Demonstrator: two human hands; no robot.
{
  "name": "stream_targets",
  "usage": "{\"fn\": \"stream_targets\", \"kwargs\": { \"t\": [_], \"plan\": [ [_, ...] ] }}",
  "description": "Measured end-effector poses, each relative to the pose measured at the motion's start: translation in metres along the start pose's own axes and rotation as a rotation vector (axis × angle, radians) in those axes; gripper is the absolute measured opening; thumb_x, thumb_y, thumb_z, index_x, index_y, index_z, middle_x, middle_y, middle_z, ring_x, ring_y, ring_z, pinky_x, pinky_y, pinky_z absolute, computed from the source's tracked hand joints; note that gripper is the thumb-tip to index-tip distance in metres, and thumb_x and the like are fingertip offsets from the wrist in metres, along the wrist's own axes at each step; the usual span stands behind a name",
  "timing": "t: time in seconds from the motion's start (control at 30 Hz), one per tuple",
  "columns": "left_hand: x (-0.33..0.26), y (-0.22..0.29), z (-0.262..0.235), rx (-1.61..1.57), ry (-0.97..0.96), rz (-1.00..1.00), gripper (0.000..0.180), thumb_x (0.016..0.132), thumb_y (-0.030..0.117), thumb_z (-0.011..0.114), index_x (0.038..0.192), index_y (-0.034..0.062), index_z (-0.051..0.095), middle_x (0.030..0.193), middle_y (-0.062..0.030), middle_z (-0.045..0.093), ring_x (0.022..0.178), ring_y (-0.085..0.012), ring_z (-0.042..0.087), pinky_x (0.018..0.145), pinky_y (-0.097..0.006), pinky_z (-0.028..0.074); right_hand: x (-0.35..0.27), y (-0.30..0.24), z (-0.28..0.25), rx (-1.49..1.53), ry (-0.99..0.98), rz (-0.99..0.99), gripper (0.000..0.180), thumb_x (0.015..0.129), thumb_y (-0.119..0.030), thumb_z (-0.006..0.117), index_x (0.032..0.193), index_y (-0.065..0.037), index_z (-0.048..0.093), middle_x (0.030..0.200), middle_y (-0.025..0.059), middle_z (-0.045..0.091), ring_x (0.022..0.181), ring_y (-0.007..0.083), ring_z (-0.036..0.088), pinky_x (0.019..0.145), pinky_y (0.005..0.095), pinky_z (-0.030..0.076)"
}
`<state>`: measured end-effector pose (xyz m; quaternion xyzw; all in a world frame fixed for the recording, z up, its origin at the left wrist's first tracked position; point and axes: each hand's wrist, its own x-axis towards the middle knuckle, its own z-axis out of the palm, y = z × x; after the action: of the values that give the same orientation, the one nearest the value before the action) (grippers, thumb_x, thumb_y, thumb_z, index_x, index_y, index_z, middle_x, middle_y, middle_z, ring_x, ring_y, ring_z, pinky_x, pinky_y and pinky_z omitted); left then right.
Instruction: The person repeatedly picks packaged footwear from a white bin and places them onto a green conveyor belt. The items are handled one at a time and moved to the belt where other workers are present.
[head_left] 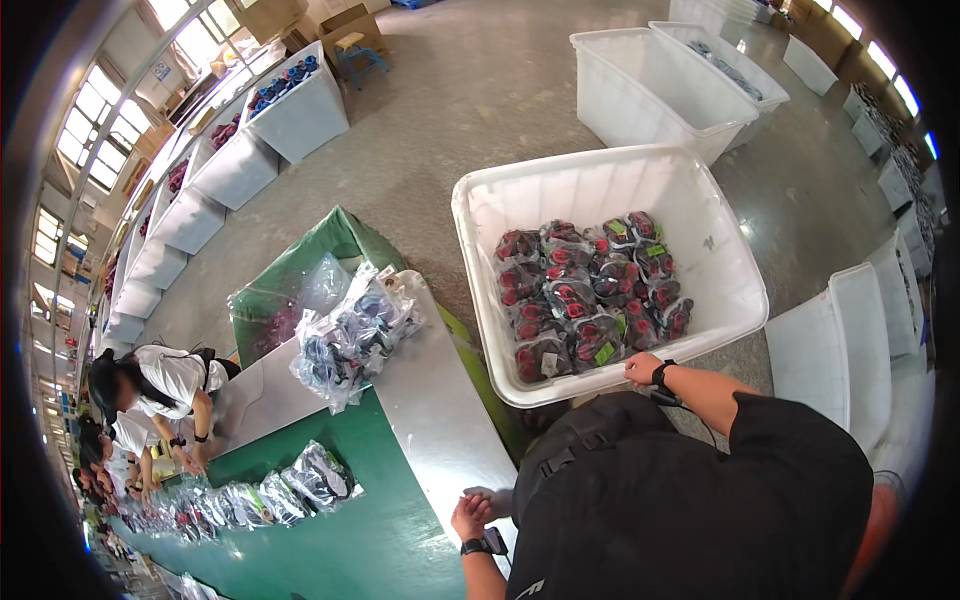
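My right hand (643,368) is closed at the near rim of a large white plastic bin (715,215); whether it grips the rim or something small is hidden. In the bin lie rows of black-and-red items in clear bags (572,298), which look like shoes, some with bright green tags. My left hand (472,515), its fingers curled in and nothing visible in them, is over the metal edge (425,420) of the worktable. Both wrists wear dark bands.
A green belt (390,490) carries a line of bagged items (270,497). More clear-bagged goods (355,335) are heaped at the table corner, beside a green-lined container (340,228). Co-workers (165,385) stand at the far left. Other white bins (640,85) stand around the floor.
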<state>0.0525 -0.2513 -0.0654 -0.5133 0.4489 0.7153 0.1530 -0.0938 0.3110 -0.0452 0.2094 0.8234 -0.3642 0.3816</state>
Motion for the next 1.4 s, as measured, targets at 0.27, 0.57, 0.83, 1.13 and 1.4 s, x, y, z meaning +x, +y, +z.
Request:
{"fn": "stream_targets", "kwargs": {
  "t": [0.27, 0.57, 0.83, 1.13, 1.4],
  "plan": [
    [0.01, 0.052, -0.034, -0.028, -0.061, 0.098, 0.037, 0.096, 0.029, 0.059, 0.115, -0.0026, 0.057, 0.093, -0.0147, 0.069, 0.072, -0.0256, 0.068, 0.059, -0.037, 0.057, 0.004, 0.01, -0.001, -0.059, 0.045, -0.053, 0.028, 0.086, -0.026, 0.066, 0.1, -0.002, 0.069, 0.08, 0.0123, 0.071, 0.067, 0.018, 0.071, 0.059, 0.0344, 0.054],
    [0.042, 0.134, -0.094, 0.017, 0.343, 0.317, 0.023, 0.091, 0.027, 0.067, 0.103, 0.0091, 0.063, 0.096, -0.0043, 0.068, 0.082, -0.0142, 0.063, 0.063, -0.034, 0.052, 0.013, 0.011, -0.013, 0.32, -0.066, 0.018, 0.021, 0.09, -0.015, 0.063, 0.105, 0.0, 0.064, 0.077, 0.0089, 0.066, 0.062, 0.0174, 0.066, 0.05, 0.0303, 0.052],
    [0.125, 0.212, -0.162, 0.225, 0.737, 0.728, 0.055, 0.079, 0.024, 0.076, 0.123, -0.0052, 0.06, 0.122, -0.0231, 0.063, 0.114, -0.0318, 0.06, 0.098, -0.039, 0.045, -0.015, -0.02, -0.026, 0.254, 0.031, 0.087, 0.025, 0.093, -0.014, 0.059, 0.113, 0.001, 0.06, 0.084, 0.0108, 0.066, 0.065, 0.0195, 0.068, 0.051, 0.0302, 0.056],
    [0.162, 0.277, -0.17, 0.461, 0.789, 0.518, 0.08, 0.076, 0.038, 0.075, 0.136, -0.0078, 0.05, 0.132, -0.0266, 0.058, 0.121, -0.0376, 0.058, 0.102, -0.04, 0.045, -0.057, -0.048, -0.005, 0.211, 0.001, 0.023, 0.032, 0.093, -0.01, 0.059, 0.122, 0.002, 0.055, 0.088, 0.0121, 0.067, 0.071, 0.0196, 0.069, 0.056, 0.0296, 0.055],
    [0.128, 0.236, -0.104, 0.203, 0.589, 0.765, 0.08, 0.066, 0.018, 0.085, 0.129, -0.0127, 0.048, 0.122, -0.0255, 0.056, 0.101, -0.0348, 0.06, 0.09, -0.038, 0.049, -0.059, -0.06, -0.001, 0.14, -0.029, 0.063, 0.03, 0.092, -0.011, 0.059, 0.119, 0.0, 0.056, 0.086, 0.0113, 0.067, 0.071, 0.0179, 0.068, 0.056, 0.03, 0.054]
  ]
}}
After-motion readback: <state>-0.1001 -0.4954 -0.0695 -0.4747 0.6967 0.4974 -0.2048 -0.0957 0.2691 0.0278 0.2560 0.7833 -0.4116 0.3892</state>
